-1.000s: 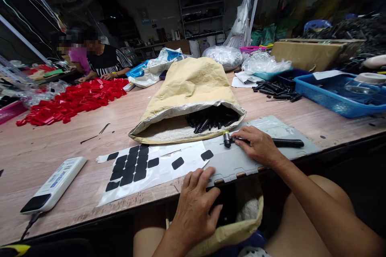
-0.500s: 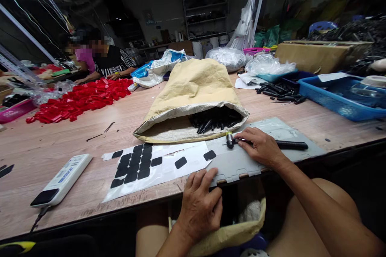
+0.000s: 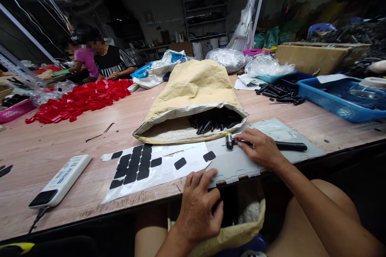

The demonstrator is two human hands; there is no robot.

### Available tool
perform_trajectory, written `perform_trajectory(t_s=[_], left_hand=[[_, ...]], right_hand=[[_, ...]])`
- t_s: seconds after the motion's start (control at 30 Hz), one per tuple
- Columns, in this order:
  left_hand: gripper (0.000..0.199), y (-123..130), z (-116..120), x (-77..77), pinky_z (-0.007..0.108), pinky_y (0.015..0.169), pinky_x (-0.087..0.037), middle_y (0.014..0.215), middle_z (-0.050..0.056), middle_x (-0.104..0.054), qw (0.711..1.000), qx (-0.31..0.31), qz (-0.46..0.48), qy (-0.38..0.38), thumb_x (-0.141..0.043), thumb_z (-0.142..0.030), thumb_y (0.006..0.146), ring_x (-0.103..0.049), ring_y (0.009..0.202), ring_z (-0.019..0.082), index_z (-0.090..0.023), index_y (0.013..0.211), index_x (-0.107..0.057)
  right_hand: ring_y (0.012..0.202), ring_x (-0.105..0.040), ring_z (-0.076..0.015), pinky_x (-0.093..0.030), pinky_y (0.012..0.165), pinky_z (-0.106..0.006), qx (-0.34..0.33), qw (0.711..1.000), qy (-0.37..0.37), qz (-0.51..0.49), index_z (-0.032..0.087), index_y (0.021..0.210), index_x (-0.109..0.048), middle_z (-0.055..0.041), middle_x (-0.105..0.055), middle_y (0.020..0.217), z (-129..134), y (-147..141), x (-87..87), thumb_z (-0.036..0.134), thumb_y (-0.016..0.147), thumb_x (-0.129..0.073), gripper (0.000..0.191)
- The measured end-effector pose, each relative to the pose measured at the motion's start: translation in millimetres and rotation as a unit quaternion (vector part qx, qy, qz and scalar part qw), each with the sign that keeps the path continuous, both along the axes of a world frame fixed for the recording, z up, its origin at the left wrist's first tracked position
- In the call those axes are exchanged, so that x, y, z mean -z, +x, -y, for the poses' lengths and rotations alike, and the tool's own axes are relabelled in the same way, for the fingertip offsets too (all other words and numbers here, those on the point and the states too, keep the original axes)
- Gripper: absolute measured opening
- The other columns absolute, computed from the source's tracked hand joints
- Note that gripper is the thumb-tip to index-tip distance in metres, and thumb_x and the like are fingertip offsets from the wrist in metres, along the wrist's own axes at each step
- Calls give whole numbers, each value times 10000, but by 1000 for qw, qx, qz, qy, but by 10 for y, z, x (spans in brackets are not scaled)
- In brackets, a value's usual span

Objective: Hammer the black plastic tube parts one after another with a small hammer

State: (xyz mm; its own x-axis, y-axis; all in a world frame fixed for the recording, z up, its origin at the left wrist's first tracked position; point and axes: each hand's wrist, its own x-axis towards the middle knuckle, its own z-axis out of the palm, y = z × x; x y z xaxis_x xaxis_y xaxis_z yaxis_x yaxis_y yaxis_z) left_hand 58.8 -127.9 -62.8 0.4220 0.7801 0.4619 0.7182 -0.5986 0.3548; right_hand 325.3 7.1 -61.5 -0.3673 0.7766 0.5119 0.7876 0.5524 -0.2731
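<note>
My right hand (image 3: 261, 146) lies over the shaft of a small hammer (image 3: 291, 145), fingers closed round it close behind the head. The hammer's head is silvery with a yellow-green end, and its black grip sticks out to the right. Under it is a grey board (image 3: 280, 129) at the table's front edge. My left hand (image 3: 199, 202) rests at that edge, fingers bent and loosely apart, with nothing visible in it. Left of the board lies a white backing sheet (image 3: 169, 176) bearing several black rounded-square pads (image 3: 180, 163). A yellowish sack (image 3: 196, 82) behind holds black tubular pieces (image 3: 208, 122).
A white power strip (image 3: 64, 178) lies at left. Red pieces (image 3: 81, 100) are heaped at back left near two people. A blue basket (image 3: 340, 102), loose black parts (image 3: 279, 92) and a cardboard box (image 3: 313, 58) are at right. Another open sack (image 3: 235, 235) is below the table edge.
My hands and the hammer stay almost where they were. At back left, the person in pink has shifted and an arm now reaches left.
</note>
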Motion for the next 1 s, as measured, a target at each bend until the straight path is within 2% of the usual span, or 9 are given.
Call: perform_trajectory(t_s=[0.13,0.17,0.23,0.37,0.47,0.6,0.8,0.93,1.0], left_hand=[[76,-153,-384,-387,384,828,-485,1018,50,-702,988,13,52,-145,-631,-243,860,-605,932,225,-213,795,-605],[75,-202,-564,-467,368,805,-492,976,46,-698,985,-12,56,-161,-570,-251,917,-611,909,216,-219,880,-626],[186,-291,-989,-570,380,860,-492,1093,59,-688,986,-78,32,-143,-507,-228,955,-613,1006,234,-224,1087,-638],[459,-380,-1782,-582,378,919,-488,1311,100,-596,975,-158,-92,-124,-452,-101,928,-579,1178,266,-223,1356,-565],[538,-387,-2082,-535,383,887,-493,1292,109,-590,959,-168,-196,-118,-494,-43,846,-570,1189,295,-250,1328,-614],[426,-417,-2124,-530,419,903,-472,1206,115,-645,954,-179,-214,-107,-519,-46,830,-570,1152,321,-237,1168,-694],[252,-469,-1835,-596,372,859,-469,1067,59,-714,965,-189,-138,-119,-670,-273,864,-586,1062,282,-255,1115,-685],[207,-355,-1507,-542,325,812,-459,959,23,-719,975,-114,15,-189,-729,-328,830,-593,962,237,-252,1022,-734],[191,-273,-1368,-465,328,817,-456,941,27,-714,974,-75,46,-209,-740,-312,816,-592,957,235,-236,991,-744]], right_hand=[[939,-621,-217,-504,837,-356,-1,1000,-1,-3,260,1097,-725,-42,-694,991,-4,-4,1,245,919,-591,223],[944,-622,-218,-504,841,-356,-2,1000,1,-4,258,1093,-726,-43,-694,995,-6,-4,1,245,920,-591,220],[948,-622,-218,-503,835,-353,-3,1000,1,-6,255,1089,-725,-44,-694,995,-10,-2,1,247,921,-591,215],[908,-619,-211,-500,804,-344,-4,1000,-2,-4,259,1084,-726,-39,-690,963,-17,10,0,253,920,-594,210],[907,-621,-207,-498,798,-337,-3,1000,-5,-9,270,1086,-727,-34,-694,968,-17,15,-2,249,915,-601,214],[909,-624,-205,-498,799,-332,-7,1000,-4,-17,270,1078,-729,-34,-696,958,-16,10,-4,239,914,-597,213],[910,-622,-206,-497,799,-330,-6,1000,0,-15,269,1074,-729,-36,-693,950,-18,5,1,245,921,-587,210],[921,-622,-207,-501,822,-338,-5,1000,-6,-13,266,1070,-730,-37,-695,966,-18,9,2,247,922,-586,208],[930,-623,-208,-504,833,-342,-6,1000,-9,-12,263,1074,-729,-39,-696,971,-16,11,0,245,923,-583,211]])
